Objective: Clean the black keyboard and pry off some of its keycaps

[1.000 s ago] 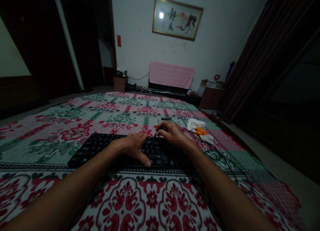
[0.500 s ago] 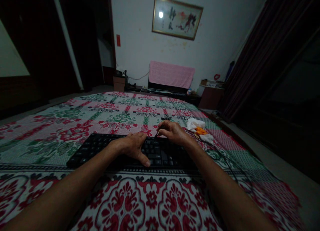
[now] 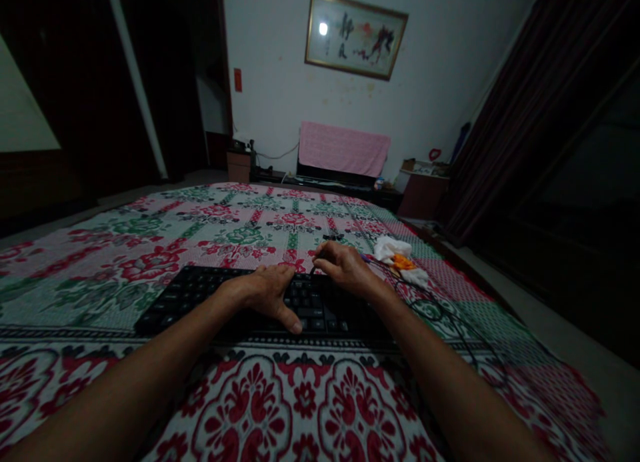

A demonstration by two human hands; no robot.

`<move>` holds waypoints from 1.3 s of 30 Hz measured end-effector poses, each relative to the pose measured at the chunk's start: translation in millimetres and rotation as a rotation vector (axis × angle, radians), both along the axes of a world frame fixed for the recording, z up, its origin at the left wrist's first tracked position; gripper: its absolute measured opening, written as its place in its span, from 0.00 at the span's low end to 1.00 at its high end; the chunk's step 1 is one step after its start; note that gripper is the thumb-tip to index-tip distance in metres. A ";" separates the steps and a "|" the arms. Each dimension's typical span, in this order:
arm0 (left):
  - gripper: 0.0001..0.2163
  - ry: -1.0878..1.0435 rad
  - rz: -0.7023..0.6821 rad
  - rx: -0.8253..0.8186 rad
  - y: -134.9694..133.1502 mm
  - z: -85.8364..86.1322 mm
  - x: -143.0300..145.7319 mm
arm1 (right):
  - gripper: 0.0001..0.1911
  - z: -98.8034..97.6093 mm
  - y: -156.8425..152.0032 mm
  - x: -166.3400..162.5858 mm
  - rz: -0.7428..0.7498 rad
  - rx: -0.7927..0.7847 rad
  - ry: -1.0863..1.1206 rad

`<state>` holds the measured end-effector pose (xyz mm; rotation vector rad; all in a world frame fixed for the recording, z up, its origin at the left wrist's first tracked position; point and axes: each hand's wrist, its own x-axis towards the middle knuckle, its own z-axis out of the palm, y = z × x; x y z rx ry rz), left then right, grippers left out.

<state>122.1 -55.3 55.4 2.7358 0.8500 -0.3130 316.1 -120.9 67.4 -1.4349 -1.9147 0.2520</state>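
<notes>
A black computer keyboard [image 3: 170, 302] lies across the patterned cloth in front of me. My left hand [image 3: 267, 292] rests flat on its middle, fingers stretched over the keys towards the back edge and thumb apart near the front edge. Above the keyboard's back edge, right of centre, my right hand [image 3: 345, 265] is closed with thumb and fingers pinched. A thin dark object [image 3: 313, 271] points down from that pinch to the keys; its kind is too dark and small to make out. The right forearm covers part of the keyboard's right end.
A black cable [image 3: 463, 335] trails over the cloth [image 3: 255, 409] on the right. Beside it lie crumpled white and orange pieces [image 3: 400, 254]. A small black item [image 3: 333, 237] sits behind my right hand. A pink towel [image 3: 345, 147] hangs by the far wall.
My right hand has shifted very slightly, and the tip of the thin dark object shows less than before. The left hand and the keyboard stay in place.
</notes>
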 end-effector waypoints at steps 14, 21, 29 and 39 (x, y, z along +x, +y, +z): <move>0.56 -0.023 -0.022 0.006 1.3 -0.4 -0.2 | 0.07 -5.8 3.9 -0.9 0.026 0.016 0.052; 0.56 -0.018 -0.021 0.012 0.9 -0.4 -0.1 | 0.07 -8.4 6.4 -0.1 0.058 0.002 0.104; 0.57 0.013 -0.004 -0.001 -4.8 6.6 0.3 | 0.06 -6.5 3.3 0.0 0.081 0.002 0.098; 0.56 -0.008 -0.004 0.002 1.1 -0.9 -0.2 | 0.07 -2.6 2.7 -0.4 0.049 -0.079 0.088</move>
